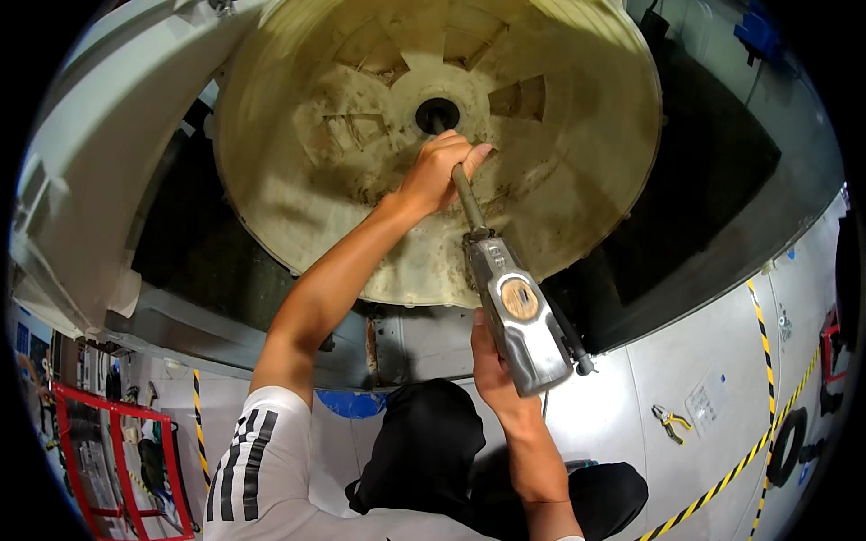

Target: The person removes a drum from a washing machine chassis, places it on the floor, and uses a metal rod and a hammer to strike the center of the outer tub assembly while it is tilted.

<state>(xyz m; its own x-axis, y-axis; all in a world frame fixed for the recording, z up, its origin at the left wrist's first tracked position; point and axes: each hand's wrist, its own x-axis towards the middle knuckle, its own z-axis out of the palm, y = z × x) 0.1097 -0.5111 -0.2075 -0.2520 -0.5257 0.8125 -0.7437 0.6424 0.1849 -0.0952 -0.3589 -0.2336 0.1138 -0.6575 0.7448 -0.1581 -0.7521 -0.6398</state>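
A large cream-yellow drum-shaped tub (298,194), stained inside, faces me with a dark round hole (428,112) in its middle. My left hand (435,173) is closed around a grey metal rod (470,200), whose far end points into that hole. At the rod's near end is a heavy steel hammer head (532,347) with an oval wooden handle end (519,298) showing in its face. My right hand (492,370) is beneath and beside the hammer head, gripping it from below; its fingers are mostly hidden.
A white curved casing (117,153) stands left of the tub. Yellow-handled pliers (671,422) lie on the light floor at right, near yellow-black striped tape (722,482). A red metal frame (117,410) stands at lower left. A black ring (788,448) lies at far right.
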